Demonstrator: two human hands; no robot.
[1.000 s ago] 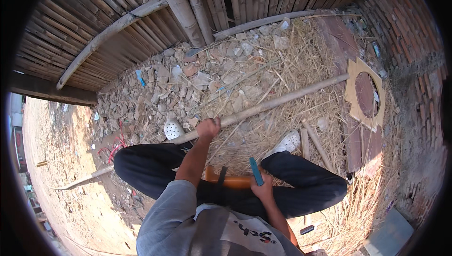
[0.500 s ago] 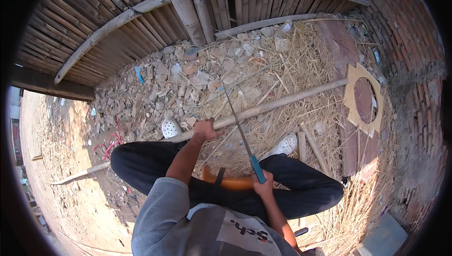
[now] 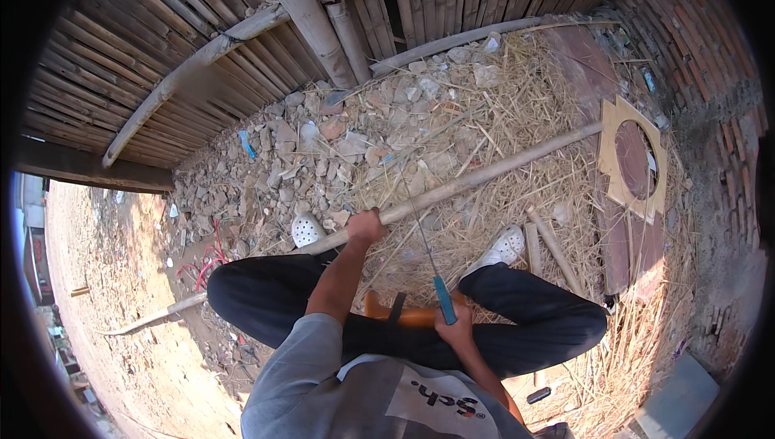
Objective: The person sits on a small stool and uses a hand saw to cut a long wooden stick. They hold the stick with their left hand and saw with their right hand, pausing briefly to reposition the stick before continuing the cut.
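Pole point(image 3: 484, 175) slanting rightward, bladed tool point(image 3: 441, 292) pointing away

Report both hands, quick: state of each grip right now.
Left hand: closed, holding the long wooden pole.
Right hand: closed, holding the long thin tool by its teal handle.

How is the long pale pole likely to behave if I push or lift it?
The pole looks thick and straight, so it is probably stiff. Its rounded sides suggest it could roll, though the loose straw may slow that. With so much length beyond the left grip, its far end would likely feel heavy.
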